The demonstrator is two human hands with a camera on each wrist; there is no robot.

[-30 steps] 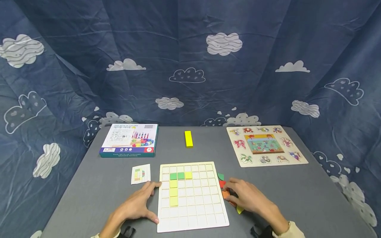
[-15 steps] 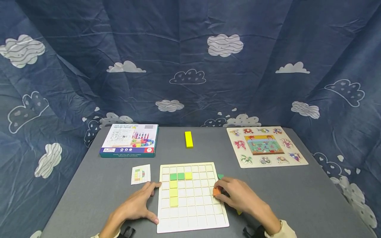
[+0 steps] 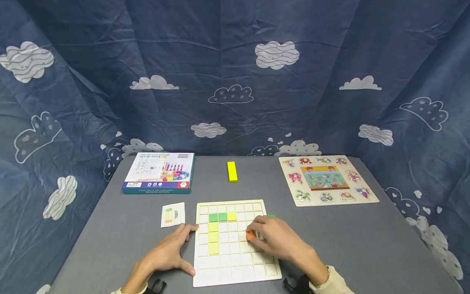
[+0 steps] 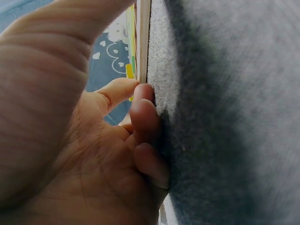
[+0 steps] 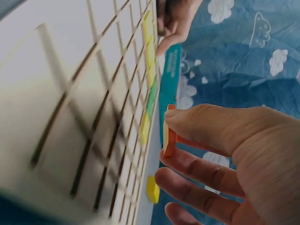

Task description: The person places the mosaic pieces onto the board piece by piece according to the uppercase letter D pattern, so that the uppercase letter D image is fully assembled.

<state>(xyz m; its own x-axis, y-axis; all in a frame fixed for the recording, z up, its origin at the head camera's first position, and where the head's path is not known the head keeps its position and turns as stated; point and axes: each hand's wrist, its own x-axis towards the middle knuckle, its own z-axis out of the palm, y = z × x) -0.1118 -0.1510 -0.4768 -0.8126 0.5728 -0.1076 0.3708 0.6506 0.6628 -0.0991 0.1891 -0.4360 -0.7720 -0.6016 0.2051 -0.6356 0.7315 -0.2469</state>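
Note:
Between thumb and fingertip, my right hand pinches an orange tile above the right half of a white grid board. The right wrist view shows the tile held clear of the grid surface. My left hand rests at the board's left edge, thumb and index finger spread and touching it. On the grid lie green tiles and a yellow tile in a row, with several yellow tiles in a column below. A green piece peeks out behind my right hand; other pieces there are hidden.
A small pattern card lies left of the board. Farther back are a boxed toy set, a yellow block and a wooden animal puzzle. A dark cloud-print cloth hangs behind the grey table.
My right hand has picked up the orange tile from beside the board's right edge and carried it left over the grid. The left hand has stayed at the board's edge.

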